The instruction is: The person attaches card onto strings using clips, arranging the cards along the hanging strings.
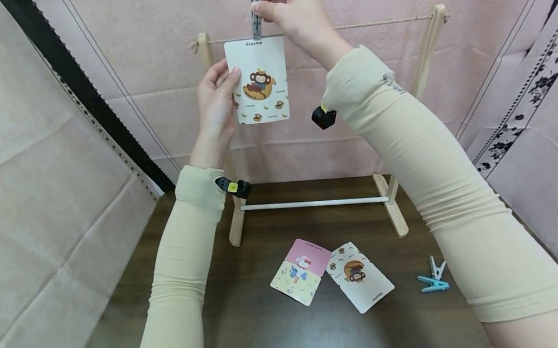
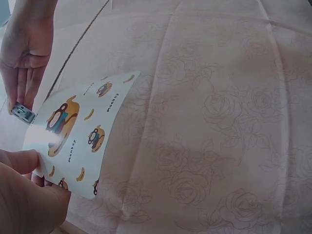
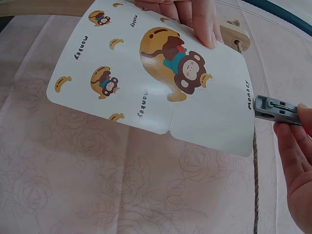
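My left hand (image 1: 218,98) pinches the left edge of a white card (image 1: 260,100) printed with a monkey on a banana. The card hangs upright with its top edge right at a thin string (image 1: 355,25). Above it, my right hand (image 1: 296,10) pinches a grey clothespin (image 1: 256,22) between thumb and fingers. In the right wrist view the clothespin's tip (image 3: 261,106) meets the card's top edge beside the string. The left wrist view shows the left thumb (image 2: 22,161) on the card's face, its other fingers partly hidden behind.
A wooden stand (image 1: 428,50) holds the string between two posts, with a white rod (image 1: 314,203) low across it. On the brown table (image 1: 233,324) lie a pink-and-yellow card (image 1: 297,284), another monkey card (image 1: 368,286) and light blue and pale clothespins (image 1: 434,282). Pink cloth hangs behind.
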Available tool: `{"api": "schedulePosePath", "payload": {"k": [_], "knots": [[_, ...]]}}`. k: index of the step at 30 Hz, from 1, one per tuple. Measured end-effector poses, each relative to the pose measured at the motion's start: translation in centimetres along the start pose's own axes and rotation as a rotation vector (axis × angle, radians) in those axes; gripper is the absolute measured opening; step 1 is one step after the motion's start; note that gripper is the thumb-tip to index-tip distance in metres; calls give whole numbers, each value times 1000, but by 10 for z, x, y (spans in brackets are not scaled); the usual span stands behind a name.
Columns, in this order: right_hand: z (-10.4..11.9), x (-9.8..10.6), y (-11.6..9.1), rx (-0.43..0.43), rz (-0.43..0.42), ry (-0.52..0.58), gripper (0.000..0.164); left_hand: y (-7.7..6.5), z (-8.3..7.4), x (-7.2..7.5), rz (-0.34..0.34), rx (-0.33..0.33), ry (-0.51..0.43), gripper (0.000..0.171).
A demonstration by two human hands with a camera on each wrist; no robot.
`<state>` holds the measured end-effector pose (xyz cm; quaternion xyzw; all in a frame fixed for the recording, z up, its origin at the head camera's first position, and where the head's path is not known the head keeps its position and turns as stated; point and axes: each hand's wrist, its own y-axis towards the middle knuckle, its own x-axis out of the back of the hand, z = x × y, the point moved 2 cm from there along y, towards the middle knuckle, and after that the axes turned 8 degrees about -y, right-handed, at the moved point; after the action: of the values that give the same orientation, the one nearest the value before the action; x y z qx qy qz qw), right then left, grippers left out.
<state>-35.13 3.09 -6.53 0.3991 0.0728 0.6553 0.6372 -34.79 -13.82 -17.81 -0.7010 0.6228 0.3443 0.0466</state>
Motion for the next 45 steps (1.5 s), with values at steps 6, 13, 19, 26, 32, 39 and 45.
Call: {"api": "schedulePosePath", "payload": {"k": [6, 13, 19, 26, 32, 39, 45], "knots": [[1, 0, -1, -8, -2, 8, 20, -1, 1, 0, 4, -3, -9, 24], [-1, -2, 4, -30, 1, 7, 22, -1, 0, -1, 5, -6, -8, 25], [-3, -2, 4, -35, 16, 15, 20, -1, 1, 0, 5, -14, -1, 23], [-6, -2, 3, -56, 36, 9, 19, -1, 2, -1, 5, -7, -3, 21], [-8, -2, 3, -67, 48, -3, 19, -2, 3, -1, 4, -10, 18, 21], [-8, -3, 2, -86, 54, -13, 21, -1, 4, -2, 17, -21, 12, 22], [-9, -6, 2, -106, 74, 8, 22, -2, 4, 0, 9, -16, 16, 23]]}}
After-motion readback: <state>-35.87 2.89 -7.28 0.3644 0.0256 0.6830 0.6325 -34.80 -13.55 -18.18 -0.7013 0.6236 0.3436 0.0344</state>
